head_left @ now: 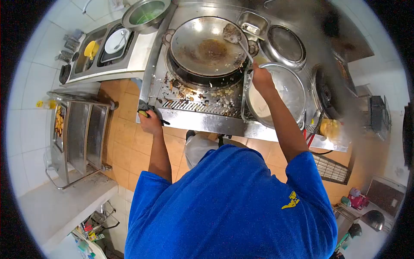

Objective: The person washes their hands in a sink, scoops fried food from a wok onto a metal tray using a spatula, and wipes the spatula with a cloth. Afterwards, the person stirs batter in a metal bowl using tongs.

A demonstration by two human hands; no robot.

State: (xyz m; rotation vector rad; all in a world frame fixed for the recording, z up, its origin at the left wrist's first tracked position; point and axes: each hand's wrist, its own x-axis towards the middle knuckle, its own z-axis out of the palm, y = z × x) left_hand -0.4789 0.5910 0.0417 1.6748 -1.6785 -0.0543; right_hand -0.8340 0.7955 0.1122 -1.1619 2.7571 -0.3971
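Steel desk [194, 121] ran along the tiled wall above an orange floor [123, 129], its top scattered with food scraps [202, 97] in front of the broad wok [194, 45]. Brown residue marked the wok's middle. The right hand [263, 80] was closed around the handle of the spatula [232, 33], whose blade lay just inside the wok's right side. The left hand [151, 122] was curled around a dark item [148, 108] with a yellow-green part, beside the desk's front left corner; what it was, I could not tell.

A bowl [258, 101] with pale contents stood to the right of the wok, directly beneath the right forearm. Beyond it were a round lidded pot [284, 43] and a small square pan [253, 23]. A basin [146, 15] stood to the left, near the sink [88, 49].

Judging by this layout, a low sweep of the forearm could tip or foul the bowl, and drips from the spatula could land in it. A hard scrape might push the wok askew or flick residue over its rim. The loose scraps could slide off the desk's front edge and make the floor slippery.
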